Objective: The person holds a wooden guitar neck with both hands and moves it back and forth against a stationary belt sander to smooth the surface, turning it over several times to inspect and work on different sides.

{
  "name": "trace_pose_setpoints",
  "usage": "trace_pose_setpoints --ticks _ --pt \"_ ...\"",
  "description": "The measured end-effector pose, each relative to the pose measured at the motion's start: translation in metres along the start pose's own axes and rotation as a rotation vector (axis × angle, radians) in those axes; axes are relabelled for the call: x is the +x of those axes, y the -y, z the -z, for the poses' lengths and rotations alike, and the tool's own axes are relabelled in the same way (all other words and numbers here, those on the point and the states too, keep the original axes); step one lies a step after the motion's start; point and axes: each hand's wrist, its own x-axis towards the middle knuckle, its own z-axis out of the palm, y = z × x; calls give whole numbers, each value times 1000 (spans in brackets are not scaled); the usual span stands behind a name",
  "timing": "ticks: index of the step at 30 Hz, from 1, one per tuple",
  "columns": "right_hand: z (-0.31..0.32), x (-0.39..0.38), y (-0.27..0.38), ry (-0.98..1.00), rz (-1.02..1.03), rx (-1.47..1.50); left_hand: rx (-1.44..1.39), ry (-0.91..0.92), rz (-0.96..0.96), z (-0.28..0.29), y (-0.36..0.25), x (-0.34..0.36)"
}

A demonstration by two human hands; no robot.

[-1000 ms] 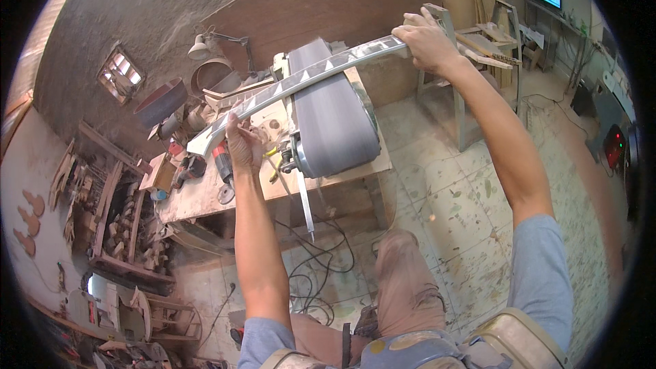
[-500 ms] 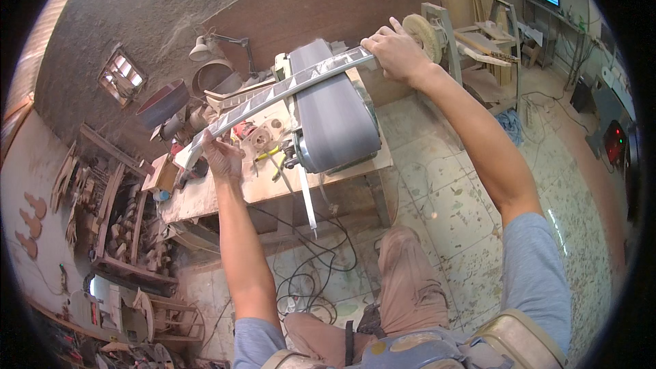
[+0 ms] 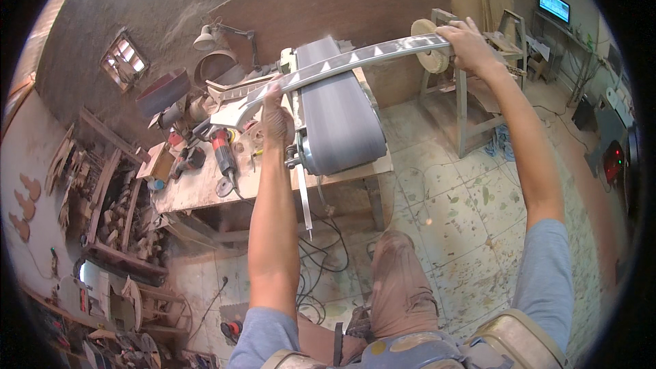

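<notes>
From here I see the left hand (image 3: 275,123), gripping the strip (image 3: 389,50), farther right than before, just beside the belt (image 3: 342,123). The strip crosses over it, dark with pale triangles. The right hand (image 3: 470,49), also shifted right, grasps its right end.

Red-and-black handheld grinder (image 3: 222,150) lies on wooden workbench (image 3: 191,193). White-shaded jointed lamp (image 3: 204,39) behind. Black cables (image 3: 346,253) loop over pale tiled floor (image 3: 451,232).
</notes>
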Motion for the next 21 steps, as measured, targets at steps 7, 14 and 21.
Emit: trace_pose_setpoints --ticks 7,14,21 --pt "-3 -6 -25 14 2 -4 -144 36 107 -34 13 -5" --pt "-10 12 17 13 105 106 16 -100 21 20 -16 -5" --pt "-2 -1 18 -76 158 129 584 -59 468 2 -119 -65"
